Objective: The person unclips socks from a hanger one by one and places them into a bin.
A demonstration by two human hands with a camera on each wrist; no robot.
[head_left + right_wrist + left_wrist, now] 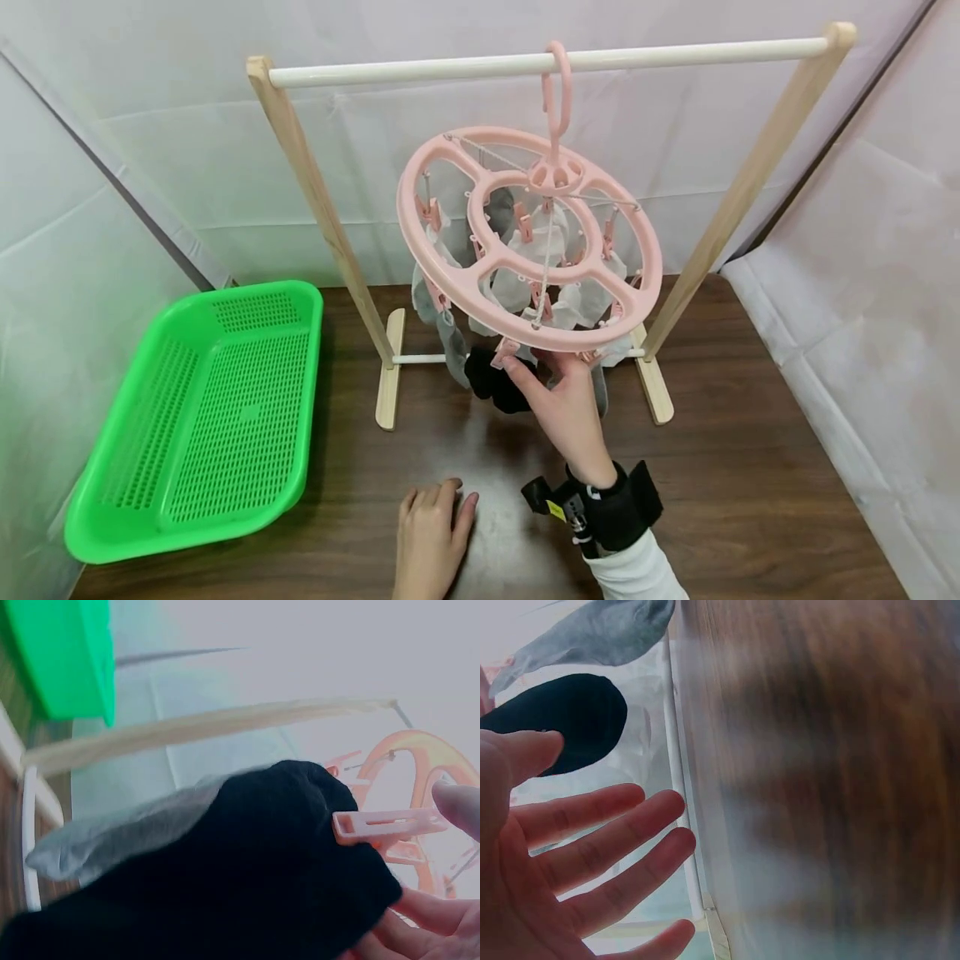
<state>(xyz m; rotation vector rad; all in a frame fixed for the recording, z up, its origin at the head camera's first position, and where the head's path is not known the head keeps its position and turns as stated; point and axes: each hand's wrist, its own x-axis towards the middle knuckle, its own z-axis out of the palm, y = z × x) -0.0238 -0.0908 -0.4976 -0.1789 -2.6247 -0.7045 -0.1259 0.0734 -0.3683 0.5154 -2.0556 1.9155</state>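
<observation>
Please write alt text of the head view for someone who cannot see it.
A person's right hand touches a clip on a round pink hanger, which hangs from a white bar and holds grey, white and black cloths. The left hand is over the table; a green basket stands at left.

My head view is bright, evenly lit and fairly sharp; pale glare sits on the brown table [504, 517] beside my left hand [431, 533]; my left wrist view smears the wood grain; my right wrist view is hazy, its upper background washed out, the black cloth [225, 870] nearly featureless.
</observation>
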